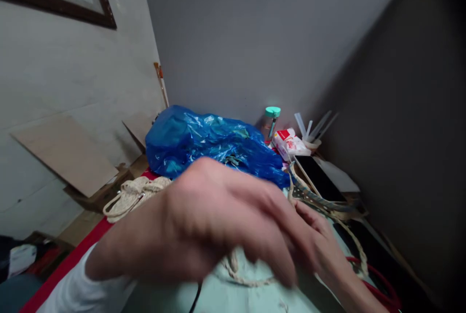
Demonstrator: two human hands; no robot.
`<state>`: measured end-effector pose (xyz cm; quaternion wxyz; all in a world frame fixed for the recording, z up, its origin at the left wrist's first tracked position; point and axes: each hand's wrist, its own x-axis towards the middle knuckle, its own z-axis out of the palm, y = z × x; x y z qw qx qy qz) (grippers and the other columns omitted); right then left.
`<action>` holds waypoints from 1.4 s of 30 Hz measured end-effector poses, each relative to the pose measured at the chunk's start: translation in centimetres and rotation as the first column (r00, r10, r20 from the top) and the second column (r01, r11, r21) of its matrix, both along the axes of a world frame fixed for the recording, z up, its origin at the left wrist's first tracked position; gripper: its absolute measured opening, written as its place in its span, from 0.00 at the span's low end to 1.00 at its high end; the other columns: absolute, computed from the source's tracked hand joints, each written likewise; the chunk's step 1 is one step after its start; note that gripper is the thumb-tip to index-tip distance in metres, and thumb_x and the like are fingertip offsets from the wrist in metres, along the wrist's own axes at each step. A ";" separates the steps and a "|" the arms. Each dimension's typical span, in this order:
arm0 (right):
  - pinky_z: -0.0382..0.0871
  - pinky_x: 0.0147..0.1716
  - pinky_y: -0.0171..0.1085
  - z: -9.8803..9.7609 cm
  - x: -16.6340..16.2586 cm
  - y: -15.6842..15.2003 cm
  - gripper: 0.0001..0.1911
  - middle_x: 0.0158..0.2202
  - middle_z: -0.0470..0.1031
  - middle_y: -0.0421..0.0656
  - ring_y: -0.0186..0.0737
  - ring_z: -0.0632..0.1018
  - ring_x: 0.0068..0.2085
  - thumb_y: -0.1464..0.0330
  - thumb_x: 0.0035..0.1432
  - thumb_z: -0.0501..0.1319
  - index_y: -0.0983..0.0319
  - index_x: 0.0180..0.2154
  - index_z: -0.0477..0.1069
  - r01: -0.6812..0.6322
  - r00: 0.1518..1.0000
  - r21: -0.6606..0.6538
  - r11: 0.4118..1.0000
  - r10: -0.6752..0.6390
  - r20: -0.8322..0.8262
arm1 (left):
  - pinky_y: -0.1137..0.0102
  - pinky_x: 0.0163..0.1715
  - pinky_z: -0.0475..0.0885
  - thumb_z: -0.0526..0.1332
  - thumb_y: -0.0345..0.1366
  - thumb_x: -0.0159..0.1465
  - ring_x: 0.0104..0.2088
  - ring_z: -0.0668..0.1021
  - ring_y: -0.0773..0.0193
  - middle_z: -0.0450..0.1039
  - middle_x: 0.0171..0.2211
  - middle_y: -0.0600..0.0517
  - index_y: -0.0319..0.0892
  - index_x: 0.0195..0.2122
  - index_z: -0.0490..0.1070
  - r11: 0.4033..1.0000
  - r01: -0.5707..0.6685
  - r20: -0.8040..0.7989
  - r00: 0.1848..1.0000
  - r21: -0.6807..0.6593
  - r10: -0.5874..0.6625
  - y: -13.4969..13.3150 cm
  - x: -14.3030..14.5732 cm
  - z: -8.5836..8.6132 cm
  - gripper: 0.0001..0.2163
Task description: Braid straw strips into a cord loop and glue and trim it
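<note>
- The fingers (269,245) of the left hand (218,216) stretch loosely to the right, palm down and blurred. Whether they grip anything underneath cannot be told.
- The right hand (324,245) comes in from the lower right, its fingers mostly hidden behind the left hand, so their grip cannot be told either.
- A cream twisted cord (242,276) loops out from under both hands on the pale green tabletop (218,301).
- A woven strap (320,200), cream with dark blue patterning, runs just beyond the right hand's fingertips.
- A coil of cream rope (133,194) lies behind the left wrist.
- A crumpled blue plastic bag (204,138) fills the space behind the hands.
- A black phone (320,177), a red and white packet (289,143) and a teal-capped bottle (271,121) crowd the far right corner.
- A grey wall (236,36) closes the back and a dark panel (418,133) closes the right; the tabletop's red edge (65,264) runs along the left.
</note>
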<state>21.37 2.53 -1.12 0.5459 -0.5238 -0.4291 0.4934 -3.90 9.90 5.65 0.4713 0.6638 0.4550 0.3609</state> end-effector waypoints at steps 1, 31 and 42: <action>0.60 0.21 0.33 -0.2 0.0 0.2 0.13 0.25 0.70 0.41 0.34 0.67 0.24 0.57 0.55 0.67 0.60 0.32 0.74 0.014 1.000 0.015 1.000 -0.014 -0.005 | 0.65 0.28 0.74 0.66 0.47 0.57 0.35 0.82 0.52 0.80 0.32 0.47 0.50 0.32 0.83 0.992 0.100 -0.042 0.994 0.076 -0.097 0.2 0.1 2.2 0.09; 0.73 0.46 0.45 4.7 -5.1 16.3 0.09 0.45 0.75 0.45 0.40 0.77 0.45 0.68 0.66 0.60 0.65 0.45 0.72 -0.547 -0.358 -0.149 0.824 -0.070 0.931 | 0.56 0.46 0.76 0.60 0.40 0.68 0.47 0.77 0.56 0.72 0.52 0.44 0.40 0.54 0.69 0.780 0.145 -0.570 0.764 0.608 0.302 21.6 6.3 0.3 0.16; 0.74 0.48 0.48 3.9 2.0 23.1 0.16 0.53 0.72 0.48 0.44 0.76 0.49 0.64 0.66 0.60 0.63 0.53 0.69 -0.504 -0.379 -0.010 0.864 -0.211 0.901 | 0.61 0.46 0.74 0.60 0.40 0.67 0.43 0.78 0.60 0.76 0.41 0.49 0.40 0.47 0.72 0.773 0.247 -0.566 0.807 0.584 0.170 19.3 7.2 0.1 0.11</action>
